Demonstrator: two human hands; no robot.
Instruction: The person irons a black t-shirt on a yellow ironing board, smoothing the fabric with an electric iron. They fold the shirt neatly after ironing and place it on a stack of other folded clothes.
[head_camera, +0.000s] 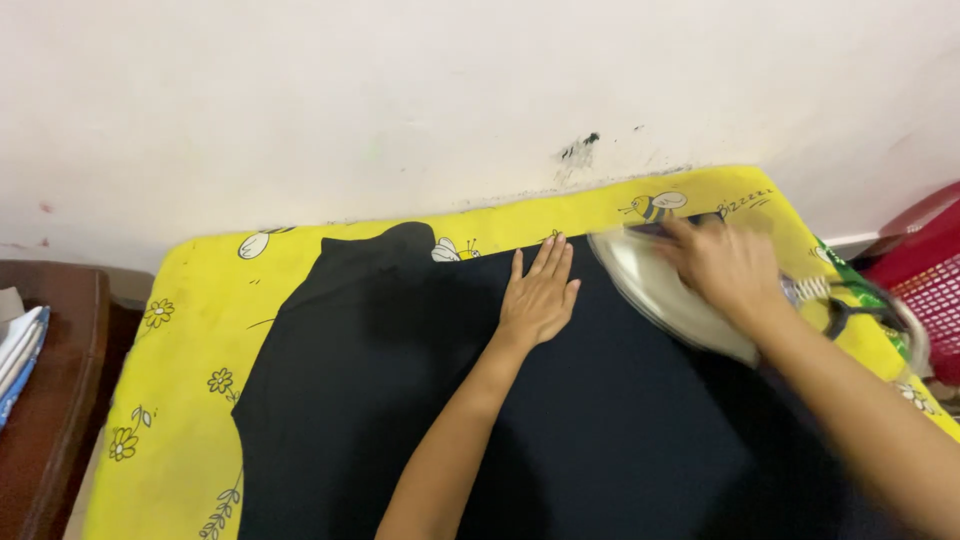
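A dark navy garment (400, 400) lies spread over a yellow cover (190, 340) printed with bees and flowers. My left hand (540, 295) rests flat on the cloth near its far edge, fingers together and pointing at the wall. My right hand (722, 265) grips the handle of a clothes iron (655, 285), which is tilted and blurred by motion, just to the right of my left hand. The iron's springy cord (830, 295) trails off to the right.
A white wall (450, 100) with dark marks runs along the far edge. A brown wooden surface (50, 400) with folded cloth stands at the left. A red plastic basket (925, 280) sits at the right.
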